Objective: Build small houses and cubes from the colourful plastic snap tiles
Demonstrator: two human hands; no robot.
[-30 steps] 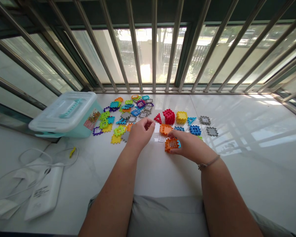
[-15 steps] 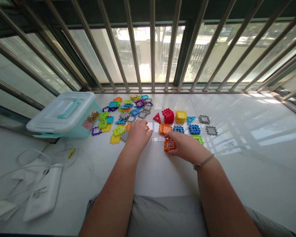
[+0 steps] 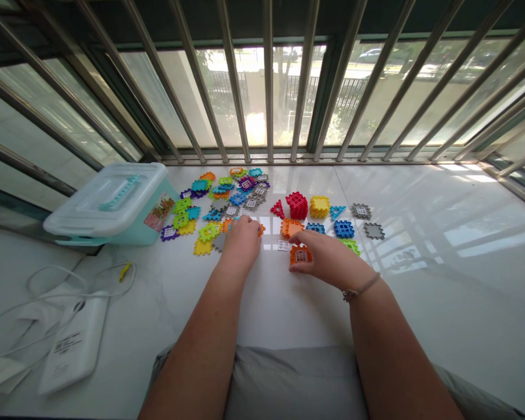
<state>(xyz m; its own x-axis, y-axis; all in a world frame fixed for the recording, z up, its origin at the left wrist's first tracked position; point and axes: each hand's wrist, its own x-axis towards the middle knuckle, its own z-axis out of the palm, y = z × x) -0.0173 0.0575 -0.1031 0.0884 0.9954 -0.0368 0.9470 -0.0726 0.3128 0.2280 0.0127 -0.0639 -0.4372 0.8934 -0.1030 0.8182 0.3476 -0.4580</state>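
My left hand [image 3: 244,239] is closed at the right edge of a pile of interlocking plastic tiles. A bit of an orange tile [image 3: 261,231] shows beside its fingers; what the fingertips grip is hidden. My right hand [image 3: 321,254] holds an orange building block [image 3: 300,255] with a white window insert, thumb at its lower side and fingers over the top. Just left of that block lies a loose white window piece [image 3: 283,245]. Behind it are stacked orange tiles [image 3: 292,227].
Red [image 3: 296,205], yellow [image 3: 319,206] and blue tiles [image 3: 343,228] stand in stacks behind my right hand. Grey tiles [image 3: 374,231] lie farther right. At left are a lidded turquoise box [image 3: 144,216], a white power strip [image 3: 74,344] and cables. Metal bars [image 3: 269,105] line the back.
My left thumb has drawn in toward the fingers, so the hand is more closed. My right thumb has slid slightly left along the orange block. The view has shifted a little.
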